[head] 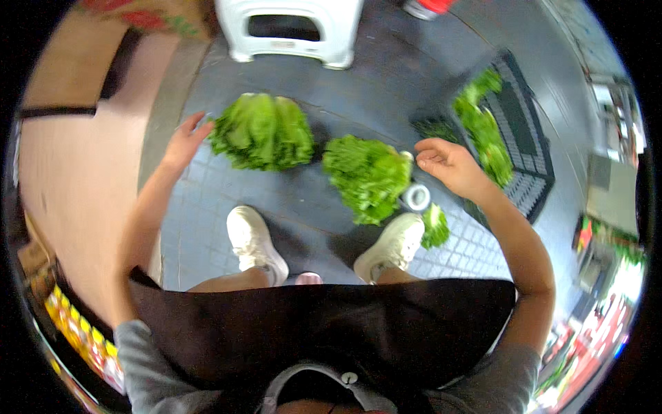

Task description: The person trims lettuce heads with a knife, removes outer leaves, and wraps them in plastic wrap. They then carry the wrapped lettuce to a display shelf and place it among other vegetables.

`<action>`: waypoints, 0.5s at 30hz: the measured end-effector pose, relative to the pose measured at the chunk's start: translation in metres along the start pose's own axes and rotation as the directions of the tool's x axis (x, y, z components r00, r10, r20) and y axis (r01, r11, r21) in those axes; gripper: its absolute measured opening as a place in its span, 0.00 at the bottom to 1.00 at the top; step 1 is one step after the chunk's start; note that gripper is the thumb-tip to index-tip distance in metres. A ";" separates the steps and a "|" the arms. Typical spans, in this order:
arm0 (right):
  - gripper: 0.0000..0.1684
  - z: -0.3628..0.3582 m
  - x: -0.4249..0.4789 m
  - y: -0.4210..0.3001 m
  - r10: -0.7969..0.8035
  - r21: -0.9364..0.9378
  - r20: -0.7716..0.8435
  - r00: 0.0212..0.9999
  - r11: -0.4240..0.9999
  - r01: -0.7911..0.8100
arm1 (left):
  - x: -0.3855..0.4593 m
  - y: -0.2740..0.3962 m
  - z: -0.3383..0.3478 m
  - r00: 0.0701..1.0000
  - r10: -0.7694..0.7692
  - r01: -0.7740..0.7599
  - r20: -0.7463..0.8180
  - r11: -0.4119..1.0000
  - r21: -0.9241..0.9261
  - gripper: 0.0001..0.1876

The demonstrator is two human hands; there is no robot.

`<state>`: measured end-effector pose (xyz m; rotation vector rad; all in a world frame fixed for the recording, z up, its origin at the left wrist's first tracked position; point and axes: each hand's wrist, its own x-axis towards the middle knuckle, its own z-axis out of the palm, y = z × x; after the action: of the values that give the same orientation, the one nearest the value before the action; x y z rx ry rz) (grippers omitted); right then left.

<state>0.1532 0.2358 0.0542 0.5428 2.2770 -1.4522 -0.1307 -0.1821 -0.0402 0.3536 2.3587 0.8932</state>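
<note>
My left hand [190, 137] is at the left edge of a bunch of leafy green lettuce [264, 132], with the fingers apart; whether it touches the leaves I cannot tell. A second lettuce bunch [367, 178] sits on the dark tiled floor, right of the first. Just right of its pale stem end, my right hand [439, 160] hovers with fingers bent and nothing seen in it. A white roll of tape [416, 197] lies below that hand, near my right shoe. A small piece of lettuce [435, 226] rests beside the same shoe.
A black plastic crate [538, 155] holding more greens [486, 129] stands on the right. Ahead is a white plastic stool [289, 49], with a red and white container [426, 9] right of it. Cardboard boxes [67, 67] are at the upper left. My white shoes [253, 240] flank the near floor.
</note>
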 end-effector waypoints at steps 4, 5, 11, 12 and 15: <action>0.18 0.019 -0.073 0.109 0.124 -0.074 -0.211 0.970 0.987 -0.142 | -0.037 0.116 -0.011 0.851 -0.034 -0.137 0.525 0.949 0.284 0.25; 0.18 0.035 -0.083 0.141 0.132 -0.078 -0.245 0.960 0.985 -0.155 | -0.043 0.142 -0.003 0.798 0.017 -0.276 0.602 0.898 0.341 0.24; 0.34 0.105 -0.075 0.197 -0.100 -0.538 -0.430 0.897 0.827 -0.165 | -0.070 0.241 0.105 0.444 0.370 -0.807 0.816 0.561 0.184 0.21; 0.34 0.112 -0.070 0.203 -0.117 -0.538 -0.462 0.879 0.825 -0.173 | -0.073 0.247 0.128 0.428 0.395 -0.813 0.813 0.562 0.156 0.20; 0.27 0.121 -0.064 0.224 -0.206 -0.528 -0.569 0.796 0.834 -0.162 | -0.079 0.260 0.196 0.395 0.490 -0.827 0.777 0.559 0.068 0.18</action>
<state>0.3364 0.2051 -0.1314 0.8822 3.0392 -0.5594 0.0614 0.0776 0.0501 1.6751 1.5900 0.3494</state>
